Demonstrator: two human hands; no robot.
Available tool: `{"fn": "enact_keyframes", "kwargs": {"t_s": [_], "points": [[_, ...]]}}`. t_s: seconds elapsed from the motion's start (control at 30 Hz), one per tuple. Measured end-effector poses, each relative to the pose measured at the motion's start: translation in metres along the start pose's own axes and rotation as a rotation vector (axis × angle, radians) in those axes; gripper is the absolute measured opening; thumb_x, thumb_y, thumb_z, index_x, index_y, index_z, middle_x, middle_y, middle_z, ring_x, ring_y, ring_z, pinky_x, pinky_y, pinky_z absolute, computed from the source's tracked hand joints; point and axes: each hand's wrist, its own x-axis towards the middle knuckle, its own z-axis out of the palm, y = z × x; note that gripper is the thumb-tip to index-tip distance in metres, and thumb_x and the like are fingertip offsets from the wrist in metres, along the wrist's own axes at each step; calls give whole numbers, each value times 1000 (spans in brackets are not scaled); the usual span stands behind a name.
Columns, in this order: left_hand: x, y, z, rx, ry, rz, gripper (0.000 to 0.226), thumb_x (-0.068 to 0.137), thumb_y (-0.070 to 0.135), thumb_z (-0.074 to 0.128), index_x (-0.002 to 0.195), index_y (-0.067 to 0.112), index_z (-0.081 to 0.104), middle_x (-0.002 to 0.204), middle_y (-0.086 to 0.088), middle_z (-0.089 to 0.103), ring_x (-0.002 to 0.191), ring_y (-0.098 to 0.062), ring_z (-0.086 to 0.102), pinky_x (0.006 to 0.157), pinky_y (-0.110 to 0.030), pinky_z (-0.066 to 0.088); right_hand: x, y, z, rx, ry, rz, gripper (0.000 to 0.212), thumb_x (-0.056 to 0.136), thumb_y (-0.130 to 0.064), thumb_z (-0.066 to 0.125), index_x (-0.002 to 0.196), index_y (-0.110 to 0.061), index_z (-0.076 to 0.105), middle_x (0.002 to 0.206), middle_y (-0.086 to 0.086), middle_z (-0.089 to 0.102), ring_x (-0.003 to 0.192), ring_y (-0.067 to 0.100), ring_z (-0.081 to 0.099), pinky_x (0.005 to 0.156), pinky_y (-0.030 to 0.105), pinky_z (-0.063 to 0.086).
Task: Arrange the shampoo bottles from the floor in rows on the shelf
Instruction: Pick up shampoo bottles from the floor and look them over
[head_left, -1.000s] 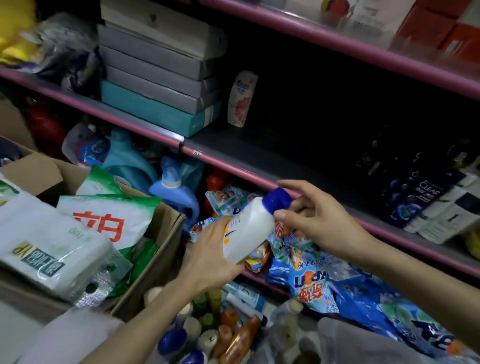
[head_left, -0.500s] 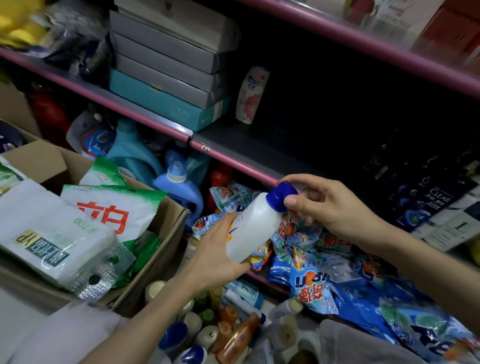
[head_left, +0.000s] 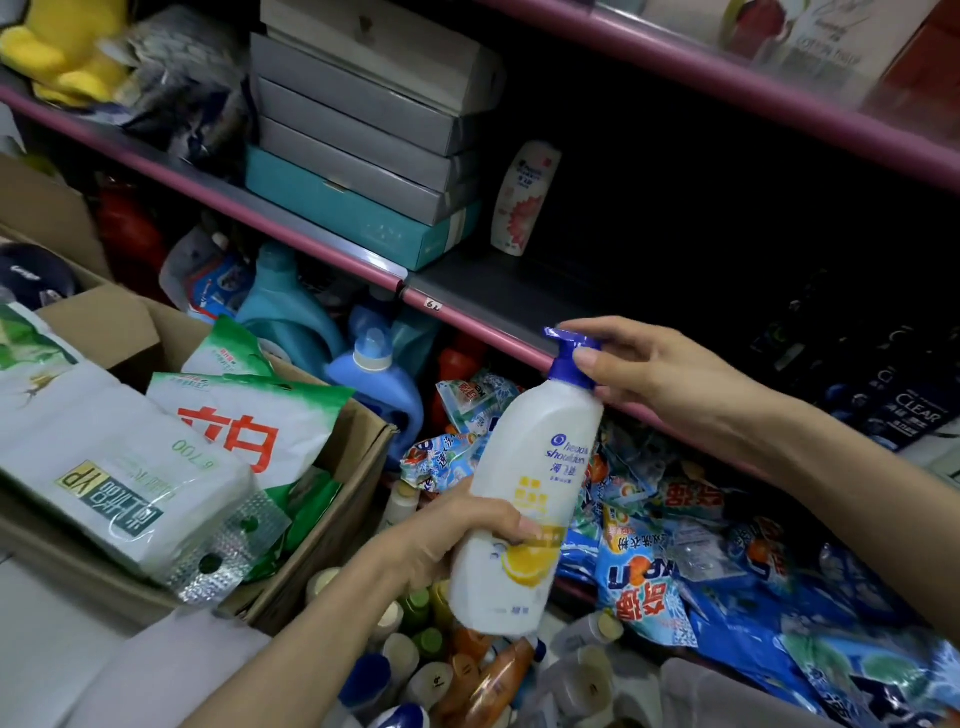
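Nearest, low in frame: cluster of small bottles (head_left: 415, 670) on the floor, caps up. Above them, left hand (head_left: 457, 530) wraps the lower body of a white shampoo bottle (head_left: 524, 499), grip clenched round it; bottle tilted, pump end up and right. Right hand (head_left: 670, 374) pinches the blue pump (head_left: 569, 356) at the bottle's top. Left: cardboard box (head_left: 332, 514) of detergent bags. Beyond: pink-edged shelf (head_left: 467, 312), one white bottle (head_left: 524, 200) standing beside stacked boxes (head_left: 358, 135).
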Motion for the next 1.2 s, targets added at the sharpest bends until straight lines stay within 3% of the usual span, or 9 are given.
{"fn": "enact_keyframes", "kwargs": {"t_s": [0.1,0.17,0.3,0.4,0.5,0.6,0.77,0.93,1.2], "points": [[1,-6,-3,-174,-77,-86,72,31,24,90,98,4,72,97,-18,71,84,-28,68,88,-43,52,4,0,5,310,-37,111,39,82,-37,61,113,-14,66,107,5,73,95,15,68,86,26,53],[2,-4,-3,-247,-102,-74,75,29,33,94,96,5,75,99,-19,71,85,-29,69,86,-43,54,5,2,9,396,-32,110,40,83,-40,60,110,-12,67,104,7,74,94,18,70,82,27,57],[3,-4,-1,-358,-128,-32,74,37,38,93,101,6,74,101,-21,70,87,-31,70,80,-42,56,7,4,15,432,-4,82,31,86,-38,57,102,-16,70,100,7,75,95,18,71,82,29,56],[1,-7,0,-408,-158,-17,89,46,38,91,120,0,60,107,-26,65,90,-36,66,84,-46,52,7,3,18,474,-5,66,25,92,-31,53,100,-18,72,101,7,74,98,18,70,76,24,59],[1,-7,1,-440,-201,10,87,54,38,87,124,-1,55,107,-26,65,91,-37,66,83,-46,52,7,2,20,467,7,58,24,94,-29,51,98,-19,73,102,7,74,99,19,70,81,27,57],[1,-8,0,-406,-157,4,99,46,39,90,128,-3,51,111,-28,61,90,-37,64,85,-47,50,6,1,22,432,21,46,26,94,-30,51,104,-15,70,99,7,75,96,18,70,84,28,56],[3,-10,-1,-373,-127,1,77,42,36,92,109,4,70,106,-24,67,91,-34,67,85,-44,53,3,2,25,406,44,49,26,94,-29,54,107,-13,69,97,9,73,96,23,67,88,36,49],[3,-11,0,-397,-132,-17,80,43,34,92,112,2,66,105,-25,67,90,-35,67,83,-44,54,3,3,21,421,6,67,23,94,-28,53,104,-17,70,98,8,74,98,20,68,85,30,55],[4,-10,1,-443,-167,-20,85,47,34,90,119,1,60,109,-27,63,92,-36,65,84,-45,52,5,7,21,488,-22,109,32,81,-40,59,103,-19,70,105,7,73,103,25,68,89,34,54]]}}
